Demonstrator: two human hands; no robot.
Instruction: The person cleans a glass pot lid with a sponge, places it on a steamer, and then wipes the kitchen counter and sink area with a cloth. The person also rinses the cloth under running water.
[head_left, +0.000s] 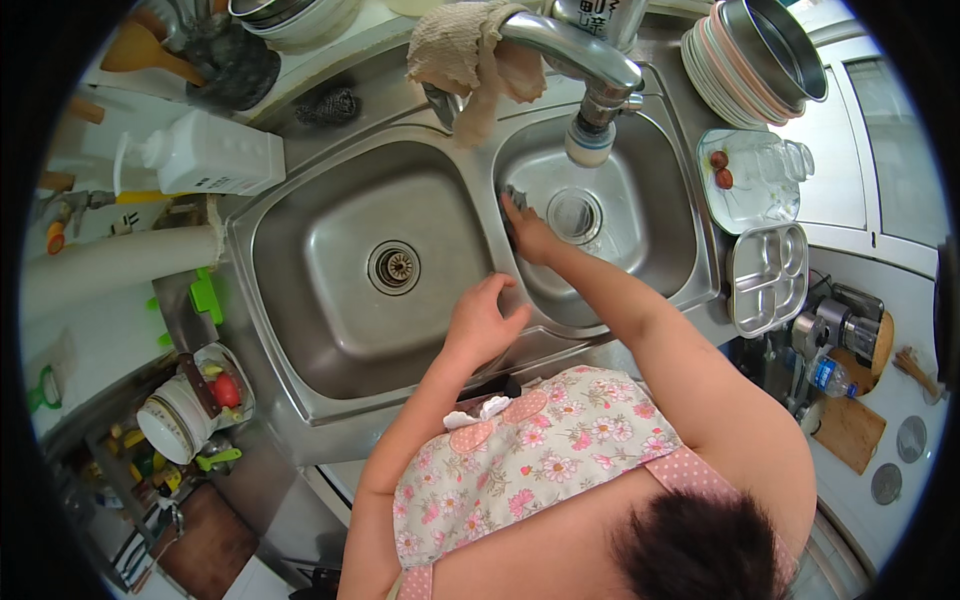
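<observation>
My right hand (531, 231) reaches into the smaller right basin (660, 225) of a stainless steel sink. Its fingers press a dark grey scrubber or cloth (514, 198), only partly visible, against the basin's left wall. Just beside it is a round drain strainer (574, 215). Near the front end of the divider between the basins, my left hand (487, 319) holds nothing, thumb and fingers apart. The larger left basin (330, 300) has a drain (394, 267) in its floor. Above the right basin hangs the faucet's spout (591, 142), with a beige cloth (465, 60) draped over the faucet.
A steel wool scrubber (330, 107) and a white pump bottle (217, 154) stand behind the left basin. At right are stacked plates (712, 75), a glass dish (739, 214) and a divided steel tray (769, 277). A cleaver (196, 360) lies over a bowl at left.
</observation>
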